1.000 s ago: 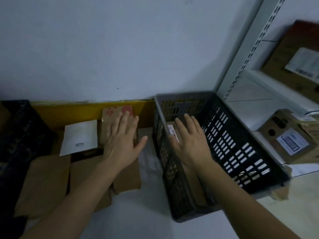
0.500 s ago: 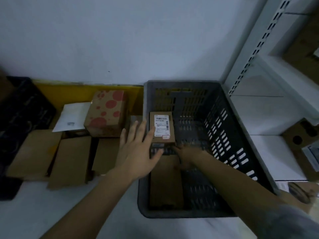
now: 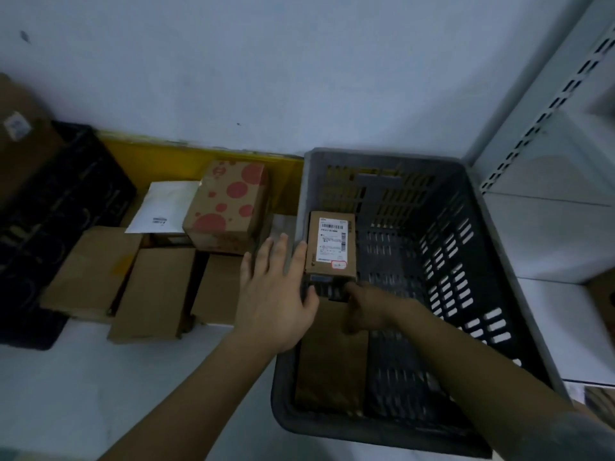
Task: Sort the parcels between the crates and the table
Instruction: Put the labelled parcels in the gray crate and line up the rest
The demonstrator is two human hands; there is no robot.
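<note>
The small labelled cardboard parcel [image 3: 331, 247] is sitting inside the grey slotted crate [image 3: 472, 247], against its left wall. It is looking light and stiff, with crisp edges, best taken by its two long sides. The left hand [image 3: 276, 291] is reaching over the rim, fingers straight, fingertips touching the parcel's left side. The right hand [image 3: 366, 309] is lying low at its near end; whether it is gripping I cannot tell. Other cartons, a red-spotted box [image 3: 229, 207] among them, are crowding the white tabletop [image 3: 66, 394] under dim light
</note>
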